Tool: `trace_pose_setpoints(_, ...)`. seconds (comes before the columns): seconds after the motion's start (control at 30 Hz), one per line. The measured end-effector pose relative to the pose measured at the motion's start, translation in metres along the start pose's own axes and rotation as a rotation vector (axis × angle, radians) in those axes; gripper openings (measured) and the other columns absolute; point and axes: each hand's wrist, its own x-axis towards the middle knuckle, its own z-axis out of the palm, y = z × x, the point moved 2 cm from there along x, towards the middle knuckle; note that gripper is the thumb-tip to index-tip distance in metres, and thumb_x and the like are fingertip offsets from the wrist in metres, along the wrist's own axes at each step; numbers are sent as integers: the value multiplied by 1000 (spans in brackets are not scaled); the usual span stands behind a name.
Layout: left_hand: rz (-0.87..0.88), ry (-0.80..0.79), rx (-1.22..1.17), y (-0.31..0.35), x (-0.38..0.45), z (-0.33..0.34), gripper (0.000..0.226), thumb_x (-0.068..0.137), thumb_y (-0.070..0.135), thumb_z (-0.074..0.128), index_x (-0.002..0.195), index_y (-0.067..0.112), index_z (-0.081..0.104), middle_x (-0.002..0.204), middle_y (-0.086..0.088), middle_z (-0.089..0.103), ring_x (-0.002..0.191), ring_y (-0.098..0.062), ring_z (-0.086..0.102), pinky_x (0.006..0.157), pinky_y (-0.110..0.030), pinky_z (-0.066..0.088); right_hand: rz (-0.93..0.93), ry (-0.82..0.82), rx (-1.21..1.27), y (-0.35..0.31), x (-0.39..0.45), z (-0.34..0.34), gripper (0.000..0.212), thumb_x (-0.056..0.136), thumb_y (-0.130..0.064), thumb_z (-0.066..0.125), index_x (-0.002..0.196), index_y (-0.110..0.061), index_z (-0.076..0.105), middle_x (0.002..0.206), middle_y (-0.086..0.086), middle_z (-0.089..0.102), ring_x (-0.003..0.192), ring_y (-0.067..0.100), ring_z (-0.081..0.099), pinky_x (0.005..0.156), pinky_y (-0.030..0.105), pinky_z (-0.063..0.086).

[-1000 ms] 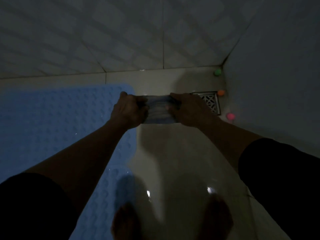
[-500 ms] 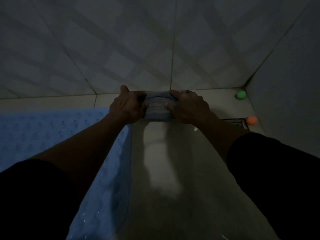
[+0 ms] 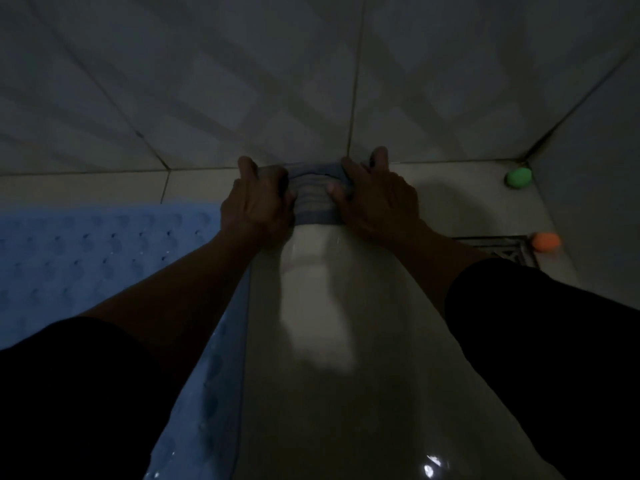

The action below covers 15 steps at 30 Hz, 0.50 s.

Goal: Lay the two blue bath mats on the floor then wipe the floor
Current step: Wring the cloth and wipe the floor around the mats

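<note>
Over the last second both hands, left hand (image 3: 258, 206) and right hand (image 3: 375, 199) gripping the bunched striped cloth (image 3: 313, 202), have pushed it up the floor (image 3: 346, 393) to its far edge at the wall (image 3: 242, 81), beside the laid blue bath mat (image 3: 104, 258); wiping judged under way.

Both hands, left hand (image 3: 258, 206) and right hand (image 3: 375, 202), push the striped cloth (image 3: 313, 199) forward across the floor (image 3: 346, 393), from beside the drain (image 3: 502, 249) a second ago up to the base of the wall (image 3: 277, 98) now. The cloth is more bunched between them. A paler wiped strip now trails behind it, and the pink ball is out of frame.
</note>
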Motion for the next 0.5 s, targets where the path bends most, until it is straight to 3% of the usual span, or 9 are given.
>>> trace_pose_setpoints(0.17,111,100,106,1,-4,11,43,101,52,36,140,33,37,129,-14,35,99,-41,53,69,-42,43,-102,45,-91,2,-4,11,59,97,-60,33,151,-42,21,151,6,27,126,34,39,86,45,46)
trace_pose_setpoints(0.33,17,43,189,4,3,15,55,102,57,26,153,40,19,138,-18,34,110,-45,49,79,-48,45,-72,-6,-126,-1,3,13,59,97,-64,26,152,-46,17,149,11,29,124,36,42,88,46,44)
trace_pose_setpoints(0.5,7,30,210,4,4,16,57,101,60,22,154,40,18,137,-20,36,108,-44,52,80,-47,44,-98,-5,-174,-2,3,12,60,99,-61,26,154,-40,17,142,17,40,114,38,53,86,43,42)
